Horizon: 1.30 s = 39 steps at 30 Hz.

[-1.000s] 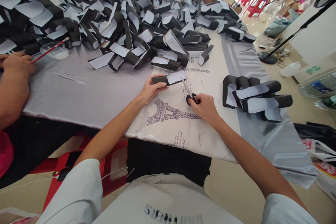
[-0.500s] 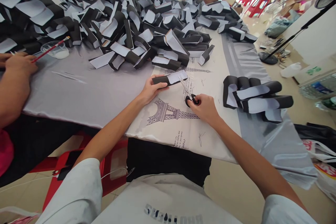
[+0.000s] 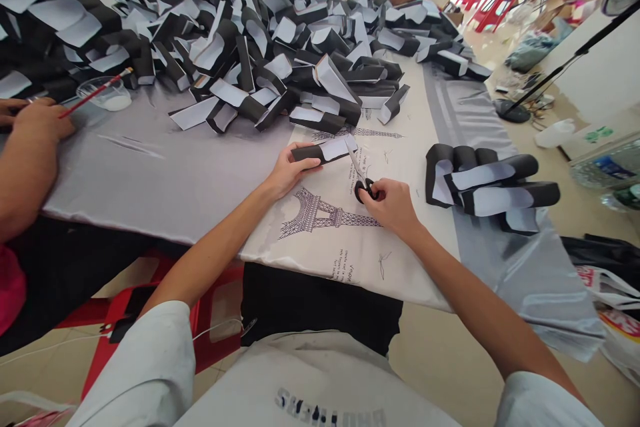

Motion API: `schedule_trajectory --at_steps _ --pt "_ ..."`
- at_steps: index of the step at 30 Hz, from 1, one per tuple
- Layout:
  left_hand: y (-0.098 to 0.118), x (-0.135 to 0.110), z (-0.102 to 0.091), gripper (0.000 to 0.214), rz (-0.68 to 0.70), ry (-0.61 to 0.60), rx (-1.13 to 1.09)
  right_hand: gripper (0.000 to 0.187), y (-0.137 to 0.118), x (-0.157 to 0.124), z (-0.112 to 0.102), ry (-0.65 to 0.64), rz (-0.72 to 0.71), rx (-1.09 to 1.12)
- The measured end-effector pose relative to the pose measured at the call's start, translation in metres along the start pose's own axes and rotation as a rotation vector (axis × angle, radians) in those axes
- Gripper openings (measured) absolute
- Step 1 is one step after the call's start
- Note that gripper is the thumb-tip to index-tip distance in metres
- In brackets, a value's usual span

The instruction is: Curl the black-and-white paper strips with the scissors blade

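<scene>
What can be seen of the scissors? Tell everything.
The scissors have black, plastic-looking handles and silvery, metal-looking blades. Held by the handles in the right hand above the printed tablecloth, they point forward and slightly left, tips at the white end of the paper piece in the left hand. Their opening is unclear.

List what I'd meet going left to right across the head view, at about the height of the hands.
Co-worker's nearer hand → clear dish → left hand → black-and-white paper piece → scissors → right hand → group of similar pieces.
</scene>
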<state>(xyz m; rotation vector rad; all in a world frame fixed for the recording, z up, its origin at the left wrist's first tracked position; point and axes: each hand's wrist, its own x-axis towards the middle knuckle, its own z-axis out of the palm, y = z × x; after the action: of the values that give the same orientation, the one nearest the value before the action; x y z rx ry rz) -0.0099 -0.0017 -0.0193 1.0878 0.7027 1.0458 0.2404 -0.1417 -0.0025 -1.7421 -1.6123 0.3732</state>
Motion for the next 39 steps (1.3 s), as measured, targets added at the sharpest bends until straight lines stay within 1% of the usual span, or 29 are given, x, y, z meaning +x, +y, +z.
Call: schedule_trajectory --at_steps 4,7,10,13,16,21,29,35,39 --pt "-0.0002 -0.0006 0.0006 0.055 -0.006 -0.003 -0.005 0.047 -0.0017 -0.0014 0.0018 -0.018 0.014 0.008" --pt "-0.0004 -0.0007 0.0 0.056 -0.001 -0.007 0.0 0.05 0.0007 -0.0008 0.003 -0.026 0.025 0.004" --pt "-0.0013 -0.0001 -0.0015 0.057 0.0 -0.006 0.009 0.049 0.004 0.001 0.0028 -0.037 0.01 -0.01" --pt "-0.0021 0.0005 -0.0028 0.058 0.0 0.0 0.013 0.049 0.0049 0.0031 0.0007 -0.019 -0.01 -0.021" --pt "-0.002 0.0004 -0.0026 0.059 -0.006 0.006 0.012 0.048 0.0031 0.0033 -0.0013 0.004 0.003 -0.019" --pt "-0.0002 -0.0009 0.0001 0.058 -0.014 0.01 0.014 0.047 0.0001 -0.0007 0.0002 -0.028 0.023 -0.006" --pt "0.0004 -0.0014 0.0005 0.056 0.01 -0.006 0.034 0.051 0.0007 -0.0037 0.003 -0.053 0.034 -0.004" --pt "-0.0013 -0.0012 -0.0007 0.058 -0.012 -0.003 0.034 0.05 0.0041 0.0004 0.0032 -0.026 -0.016 -0.037" --pt "-0.0017 -0.0006 -0.001 0.057 -0.015 0.011 0.022 0.049 0.0024 0.0017 -0.0003 -0.009 0.007 -0.034"
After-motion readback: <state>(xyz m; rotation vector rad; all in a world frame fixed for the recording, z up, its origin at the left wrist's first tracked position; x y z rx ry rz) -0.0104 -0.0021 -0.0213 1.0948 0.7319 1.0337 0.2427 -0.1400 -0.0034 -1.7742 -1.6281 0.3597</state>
